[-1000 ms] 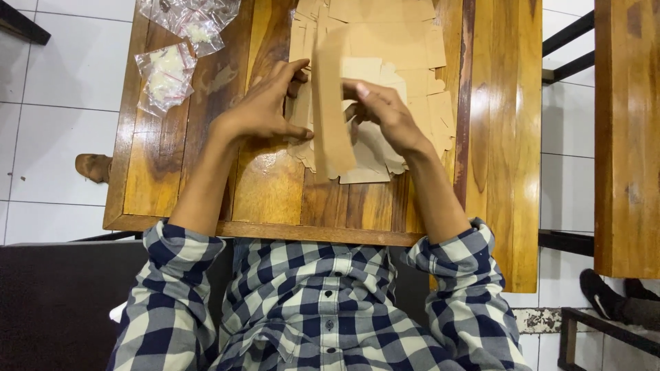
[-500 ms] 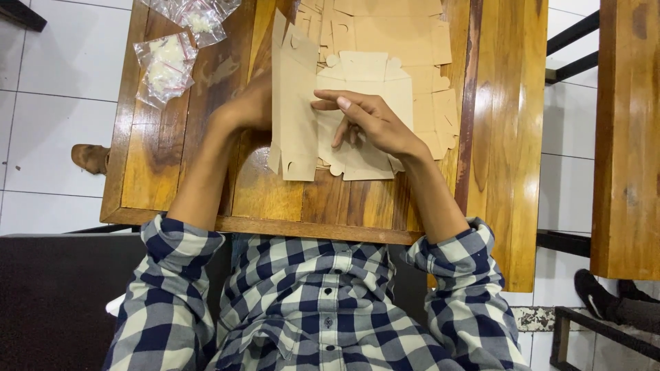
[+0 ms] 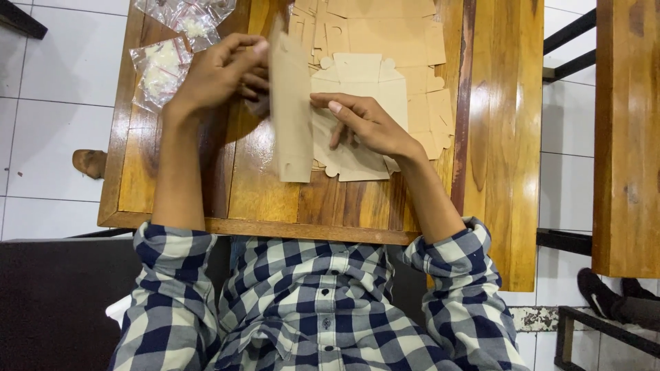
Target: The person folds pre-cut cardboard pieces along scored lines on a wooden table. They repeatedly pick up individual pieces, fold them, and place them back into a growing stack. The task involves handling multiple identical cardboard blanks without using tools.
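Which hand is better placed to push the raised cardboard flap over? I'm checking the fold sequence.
Left, probably. The left hand already grips the top of the upright flap, while the right hand lies flat on the box blank, pinning it to the table.

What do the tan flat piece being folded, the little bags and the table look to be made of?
Flat piece: likely thin kraft card, matte tan, with die-cut tabs and a flap the left hand stands upright while the right hand presses it down.
Bags: clear glossy plastic film, crinkled, white contents showing through.
Table: wood, visible grain, shiny varnish.
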